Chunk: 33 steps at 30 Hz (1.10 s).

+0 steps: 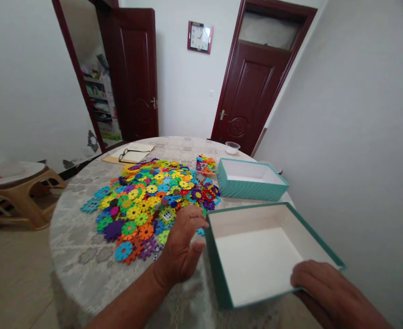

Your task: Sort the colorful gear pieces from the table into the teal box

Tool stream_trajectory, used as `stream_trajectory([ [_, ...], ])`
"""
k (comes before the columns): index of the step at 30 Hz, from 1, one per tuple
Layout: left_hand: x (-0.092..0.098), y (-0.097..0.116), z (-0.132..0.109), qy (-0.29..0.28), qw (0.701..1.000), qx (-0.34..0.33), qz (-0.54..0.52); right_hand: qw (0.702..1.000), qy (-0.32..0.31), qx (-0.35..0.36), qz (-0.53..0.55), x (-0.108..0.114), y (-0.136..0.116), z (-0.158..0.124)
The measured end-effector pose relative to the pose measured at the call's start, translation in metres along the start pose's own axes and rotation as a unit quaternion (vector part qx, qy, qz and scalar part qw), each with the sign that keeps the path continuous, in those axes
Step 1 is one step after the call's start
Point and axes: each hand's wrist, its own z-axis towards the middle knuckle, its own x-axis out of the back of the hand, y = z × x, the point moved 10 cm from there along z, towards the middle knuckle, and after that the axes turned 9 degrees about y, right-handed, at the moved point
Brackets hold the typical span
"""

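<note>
An open teal box with a white inside lies at the near right of the table, its hollow facing up. My right hand grips its near rim, the fingers over the edge and the thumb hidden. Beside the box's left wall is my left hand, thumb and fingers apart with nothing between them. Its fingertips come close to the box's far left corner; whether they touch I cannot tell. Left of the box spreads a large heap of colourful plastic gear-shaped and square building pieces.
Behind the box stands a second teal box, with a small heap of pieces beside it. A clear plastic bowl is farther back. Glasses rest on a notebook at the far left. The round table wears a patterned cover.
</note>
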Motion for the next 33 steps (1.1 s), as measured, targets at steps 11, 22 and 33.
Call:
stream_trajectory([
  [11,0.083,-0.028,-0.034,-0.012,0.969,0.0,0.249,0.984,-0.097,-0.147,-0.022,-0.097,0.139,-0.034],
  [22,0.142,-0.05,-0.054,0.032,0.934,0.004,0.357,0.983,-0.125,-0.132,-0.009,-0.126,0.153,0.007],
  [33,0.189,-0.083,-0.09,-0.005,0.88,0.106,0.463,0.993,0.075,-0.094,0.009,-0.093,0.084,0.03],
])
